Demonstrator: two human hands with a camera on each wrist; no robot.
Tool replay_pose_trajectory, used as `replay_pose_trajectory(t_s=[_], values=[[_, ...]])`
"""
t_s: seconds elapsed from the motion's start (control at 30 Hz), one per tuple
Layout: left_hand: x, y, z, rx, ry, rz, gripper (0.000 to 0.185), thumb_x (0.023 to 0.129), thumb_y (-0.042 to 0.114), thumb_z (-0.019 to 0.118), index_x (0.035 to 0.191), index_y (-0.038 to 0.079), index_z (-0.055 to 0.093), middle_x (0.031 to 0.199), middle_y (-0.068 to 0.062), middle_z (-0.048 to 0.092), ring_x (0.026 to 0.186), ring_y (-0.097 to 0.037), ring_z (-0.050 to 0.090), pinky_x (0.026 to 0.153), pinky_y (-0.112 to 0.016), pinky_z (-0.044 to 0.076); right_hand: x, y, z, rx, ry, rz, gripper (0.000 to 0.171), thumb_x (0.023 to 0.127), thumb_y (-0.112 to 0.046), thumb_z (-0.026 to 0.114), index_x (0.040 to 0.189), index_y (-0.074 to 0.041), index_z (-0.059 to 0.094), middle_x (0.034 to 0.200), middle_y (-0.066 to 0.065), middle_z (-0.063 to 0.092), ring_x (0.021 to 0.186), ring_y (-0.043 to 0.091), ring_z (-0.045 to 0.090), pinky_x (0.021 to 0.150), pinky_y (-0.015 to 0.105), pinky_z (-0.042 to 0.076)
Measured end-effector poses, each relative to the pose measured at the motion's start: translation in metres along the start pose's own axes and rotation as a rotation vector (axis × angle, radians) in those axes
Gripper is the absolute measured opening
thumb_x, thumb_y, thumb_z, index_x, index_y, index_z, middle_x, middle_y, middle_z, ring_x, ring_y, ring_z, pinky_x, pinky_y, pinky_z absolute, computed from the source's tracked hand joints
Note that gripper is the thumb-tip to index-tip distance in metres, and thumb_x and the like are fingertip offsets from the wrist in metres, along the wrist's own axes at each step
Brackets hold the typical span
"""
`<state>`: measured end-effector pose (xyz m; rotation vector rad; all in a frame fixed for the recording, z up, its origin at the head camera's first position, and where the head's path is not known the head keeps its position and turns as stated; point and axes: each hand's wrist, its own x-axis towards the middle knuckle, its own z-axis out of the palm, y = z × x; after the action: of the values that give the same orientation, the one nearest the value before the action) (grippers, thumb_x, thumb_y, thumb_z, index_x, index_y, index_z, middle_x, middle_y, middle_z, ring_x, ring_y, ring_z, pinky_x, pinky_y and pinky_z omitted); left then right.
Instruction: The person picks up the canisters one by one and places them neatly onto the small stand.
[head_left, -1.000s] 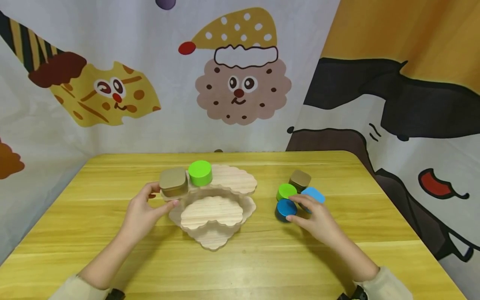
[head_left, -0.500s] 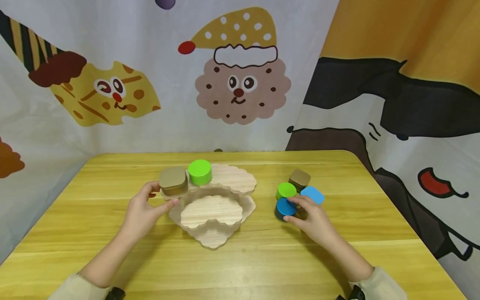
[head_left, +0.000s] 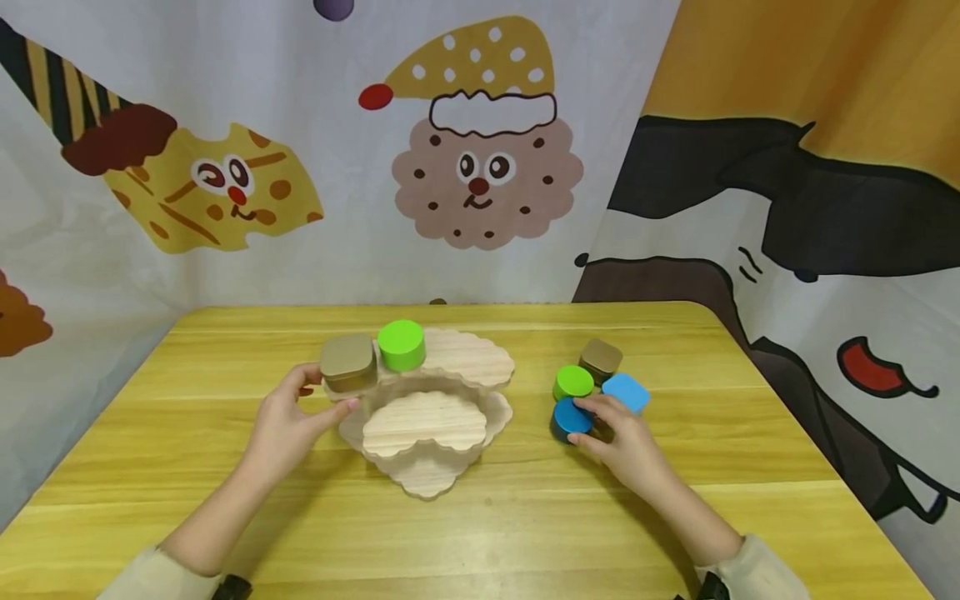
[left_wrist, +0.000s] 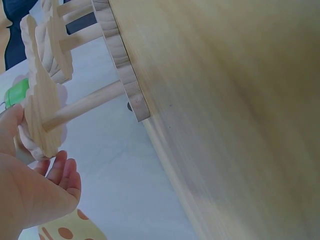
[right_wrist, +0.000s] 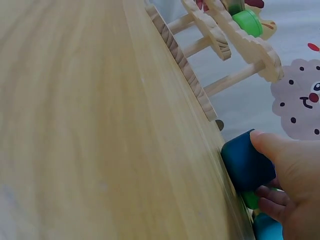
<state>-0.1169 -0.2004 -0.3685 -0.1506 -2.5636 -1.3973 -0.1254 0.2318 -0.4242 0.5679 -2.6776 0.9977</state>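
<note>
Right hand on the blue tin, left steadying the wooden stand

The right hand [head_left: 626,437] pinches the dark blue tin [head_left: 572,418] on the table [head_left: 525,525]; a firm grip is best before lifting. The left hand [head_left: 288,421], fingers curled, grips the stand [head_left: 427,433] beside the gold tin [head_left: 348,363].

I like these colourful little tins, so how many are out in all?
6. On the wooden shelf's top tier: gold, green. On the table, right: green, gold, light blue, and dark blue gripped by the right hand. None seem hidden.
</note>
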Motion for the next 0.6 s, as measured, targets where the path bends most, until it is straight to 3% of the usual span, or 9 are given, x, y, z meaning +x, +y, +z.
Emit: replay_pose_trajectory(t_s=[0.27,0.6], values=[[0.0,0.0,0.0,0.018,0.005,0.0,0.058,0.081,0.028,0.079,0.12,-0.005,0.052,0.121,-0.019,0.057,0.109,-0.035,0.046,0.089,-0.052,0.036,-0.002,-0.003,0.0,-0.007,0.007,0.003,0.052,0.077,-0.015,0.082,0.123,-0.001,0.062,0.122,0.013,0.059,0.113,0.031,0.055,0.087,0.045,0.049],[0.0,0.0,0.0,0.015,0.006,0.002,0.059,0.08,0.028,0.079,0.121,-0.004,0.052,0.121,-0.019,0.057,0.11,-0.036,0.046,0.09,-0.052,0.036,-0.001,-0.012,-0.003,0.076,0.044,-0.033,0.055,0.074,-0.008,0.083,0.124,0.0,0.061,0.12,0.01,0.058,0.106,0.025,0.057,0.082,0.04,0.052]])
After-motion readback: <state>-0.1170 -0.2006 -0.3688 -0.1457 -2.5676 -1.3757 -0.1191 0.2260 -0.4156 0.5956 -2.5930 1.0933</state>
